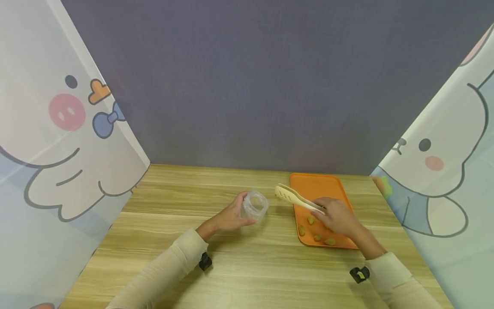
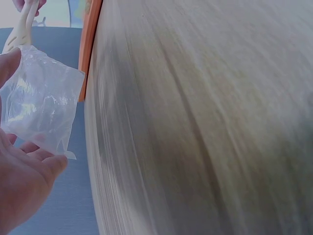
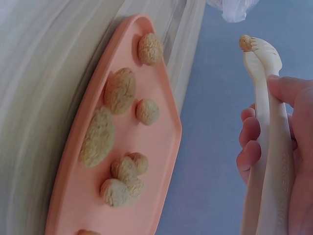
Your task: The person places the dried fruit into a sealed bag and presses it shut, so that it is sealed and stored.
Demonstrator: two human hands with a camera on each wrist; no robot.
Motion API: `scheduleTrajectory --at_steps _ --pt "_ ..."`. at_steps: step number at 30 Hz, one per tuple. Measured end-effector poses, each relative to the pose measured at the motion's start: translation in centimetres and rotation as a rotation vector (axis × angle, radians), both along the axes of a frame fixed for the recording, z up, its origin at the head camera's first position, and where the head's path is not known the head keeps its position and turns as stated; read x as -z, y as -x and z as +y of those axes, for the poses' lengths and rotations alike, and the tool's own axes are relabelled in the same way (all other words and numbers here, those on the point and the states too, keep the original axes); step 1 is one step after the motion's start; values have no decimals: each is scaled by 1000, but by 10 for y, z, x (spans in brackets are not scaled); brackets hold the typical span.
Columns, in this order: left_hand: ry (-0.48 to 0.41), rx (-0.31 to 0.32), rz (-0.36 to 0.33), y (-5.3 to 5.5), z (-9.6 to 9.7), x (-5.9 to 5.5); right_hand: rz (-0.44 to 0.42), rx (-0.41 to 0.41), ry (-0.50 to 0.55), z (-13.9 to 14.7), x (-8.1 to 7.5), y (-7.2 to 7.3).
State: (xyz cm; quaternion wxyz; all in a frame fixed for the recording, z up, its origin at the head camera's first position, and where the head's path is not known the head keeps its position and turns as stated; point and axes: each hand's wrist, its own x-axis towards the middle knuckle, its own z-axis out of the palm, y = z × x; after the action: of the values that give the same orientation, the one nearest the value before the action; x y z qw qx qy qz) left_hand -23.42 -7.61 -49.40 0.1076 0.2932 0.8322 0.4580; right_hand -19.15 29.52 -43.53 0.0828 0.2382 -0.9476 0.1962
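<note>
In the head view my left hand [image 1: 230, 215] holds a clear plastic bag [image 1: 250, 214] above the table, its mouth spread round and tilted towards the right. The left wrist view shows the thumb and fingers on either side of the bag. My right hand [image 1: 336, 216] grips cream tongs [image 1: 297, 200], which point left towards the bag. Pinched in the tong tips is a small wrinkled tan piece [image 3: 245, 43], nut-like in look. Below the right hand, several similar wrinkled pieces [image 3: 120, 90] lie on an orange tray [image 1: 316, 184].
The wood-grain table [image 1: 166, 189] carries the tray on its right side. A dark grey panel [image 1: 247, 86] stands along the back. Printed cartoon panels [image 1: 58, 180] flank both sides.
</note>
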Motion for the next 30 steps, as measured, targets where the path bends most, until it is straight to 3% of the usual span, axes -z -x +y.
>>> scheduleTrajectory --at_steps 15,30 --pt "6 -2 -1 2 3 1 23 -77 27 -20 -3 3" --pt "4 12 7 2 6 0 -43 -91 58 -39 -6 2"
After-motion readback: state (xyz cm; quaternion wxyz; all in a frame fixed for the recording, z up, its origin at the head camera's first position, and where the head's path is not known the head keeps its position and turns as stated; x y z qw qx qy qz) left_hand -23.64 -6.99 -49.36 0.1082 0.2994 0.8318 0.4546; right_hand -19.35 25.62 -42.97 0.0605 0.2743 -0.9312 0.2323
